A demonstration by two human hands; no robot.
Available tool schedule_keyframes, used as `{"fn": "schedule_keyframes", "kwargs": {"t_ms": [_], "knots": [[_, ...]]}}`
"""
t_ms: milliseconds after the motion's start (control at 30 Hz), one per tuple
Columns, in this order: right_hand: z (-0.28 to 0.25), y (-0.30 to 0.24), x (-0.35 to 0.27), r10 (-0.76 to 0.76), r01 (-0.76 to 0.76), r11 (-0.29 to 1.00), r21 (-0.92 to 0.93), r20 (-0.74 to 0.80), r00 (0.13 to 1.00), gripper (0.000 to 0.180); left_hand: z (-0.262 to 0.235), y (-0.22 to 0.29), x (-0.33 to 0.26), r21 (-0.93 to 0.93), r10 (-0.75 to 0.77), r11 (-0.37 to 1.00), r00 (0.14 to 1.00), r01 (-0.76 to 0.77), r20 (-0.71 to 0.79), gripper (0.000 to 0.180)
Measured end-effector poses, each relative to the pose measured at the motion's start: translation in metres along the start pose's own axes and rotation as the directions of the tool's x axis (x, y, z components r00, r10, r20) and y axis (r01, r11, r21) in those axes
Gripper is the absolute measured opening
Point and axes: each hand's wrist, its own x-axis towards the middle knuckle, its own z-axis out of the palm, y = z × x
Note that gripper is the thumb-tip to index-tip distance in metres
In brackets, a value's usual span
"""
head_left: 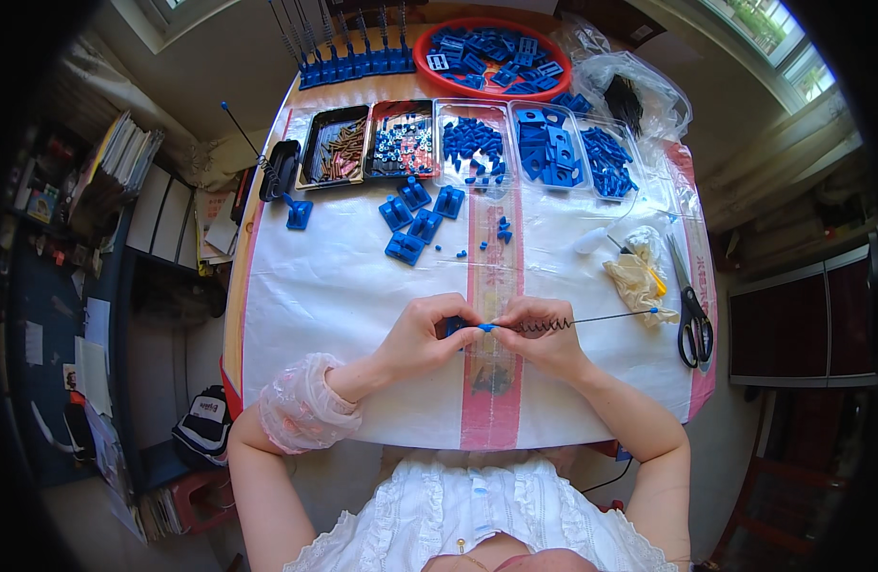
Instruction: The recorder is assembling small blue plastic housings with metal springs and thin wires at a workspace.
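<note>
Both my hands meet over the near middle of the table. My left hand [424,334] is closed, pinching a small blue plastic piece [487,327]; more blue shows behind its fingers. My right hand [545,336] is closed around a dark spring wire [605,317], whose coiled part lies under the fingers. The wire's straight end reaches right to a blue tip. At the fingertips the wire's left end and the blue piece come together; whether they are joined, I cannot tell. Beyond my hands lie several blue clip-like bases [423,226] and some tiny blue pieces [504,230].
Trays hold brown screws [345,148], small metal nuts [401,143] and blue parts [472,139]. Behind stand a red basin [423,71] of blue parts and a row of upright springs [358,65]. Black scissors [694,329], a crumpled cloth [639,286] and a white bottle [589,241] lie right.
</note>
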Motion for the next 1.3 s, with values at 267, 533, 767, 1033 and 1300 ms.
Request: {"fn": "schedule_keyframes", "kwargs": {"t_ms": [267, 533, 767, 1033, 1300], "knots": [[0.0000, 0.0004, 0.0003, -0.010, 0.010, 1.000, -0.020, -0.001, 1.000, 0.007, 0.0005, -0.0043, -0.0005, -0.024, -0.015, 1.000, 1.000, 0.015, 0.004, 0.009], [0.0011, -0.0007, 0.0003, -0.003, 0.003, 1.000, 0.022, 0.002, 1.000, 0.006, -0.0019, -0.0025, -0.0008, -0.001, -0.049, 0.999, 0.998, 0.049, 0.041, 0.008], [0.0015, -0.0011, 0.0004, 0.006, -0.006, 1.000, 0.001, -0.008, 1.000, 0.007, -0.0019, -0.0023, -0.0007, -0.003, -0.041, 0.999, 0.998, 0.041, 0.037, 0.008], [0.0015, 0.0006, 0.0002, 0.003, -0.003, 1.000, 0.002, -0.010, 1.000, 0.007, 0.0002, -0.0022, -0.0005, -0.010, -0.008, 1.000, 1.000, 0.008, -0.001, 0.009], [0.0010, 0.0006, -0.0003, 0.007, -0.007, 1.000, -0.001, -0.010, 1.000, 0.007, -0.0022, 0.0003, -0.0006, 0.032, -0.037, 0.999, 0.999, 0.036, 0.031, 0.008]]}}
